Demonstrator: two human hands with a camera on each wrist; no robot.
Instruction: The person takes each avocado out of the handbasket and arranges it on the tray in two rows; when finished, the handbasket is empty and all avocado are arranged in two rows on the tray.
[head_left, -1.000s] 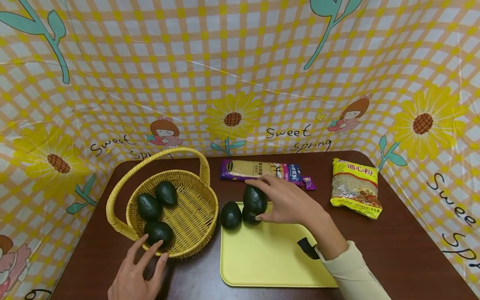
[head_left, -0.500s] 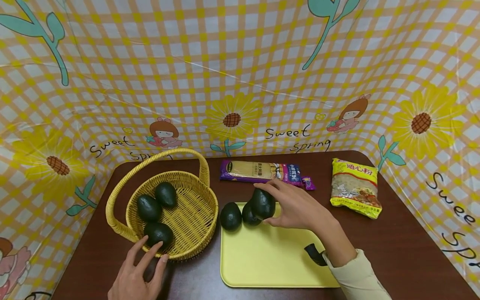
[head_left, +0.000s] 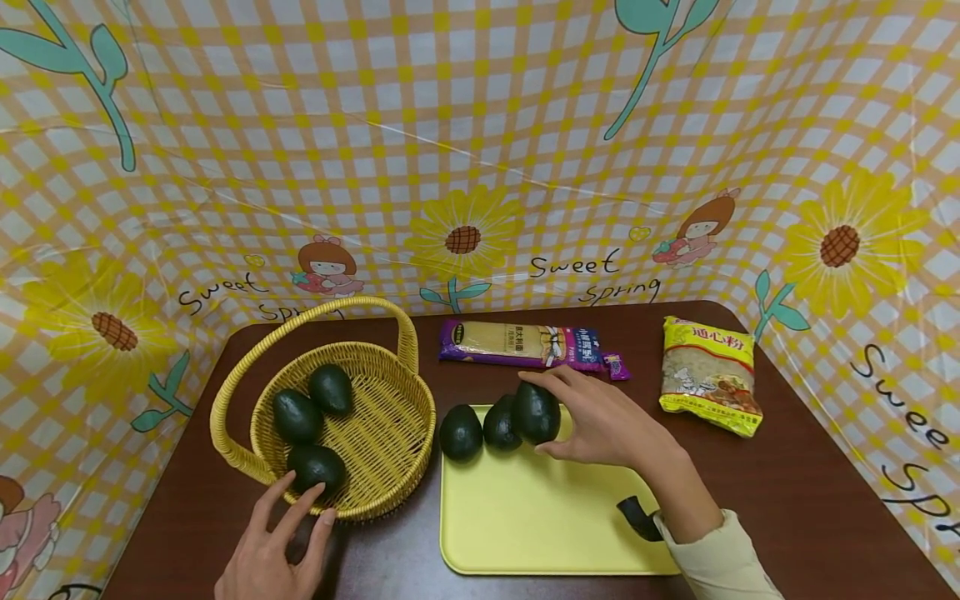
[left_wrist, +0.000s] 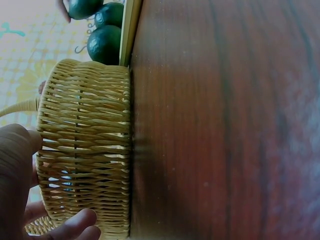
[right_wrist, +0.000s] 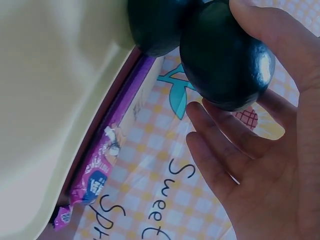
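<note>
In the head view my right hand [head_left: 600, 417] holds a dark green avocado [head_left: 536, 414] between thumb and fingers, at the back of the yellow tray [head_left: 540, 525]. A second avocado [head_left: 500, 425] sits just left of it, partly covered by it, and a third avocado [head_left: 461, 433] stands at the tray's back left corner. My left hand [head_left: 273, 550] rests at the near rim of the yellow wicker basket [head_left: 397, 492], two fingertips over the rim on or very close to an avocado [head_left: 318, 471]. Two more avocados lie behind that one in the basket.
A purple pasta packet [head_left: 517, 344] lies behind the tray, and a yellow pasta bag [head_left: 708, 375] stands to the right. The basket's tall handle [head_left: 225, 417] arches over its left and back. A patterned cloth [head_left: 465, 125] walls the brown table's back and sides.
My right hand has moved right and slightly nearer with its avocado, from in front of the middle avocado to its right side. The left hand stays put at the basket.
</note>
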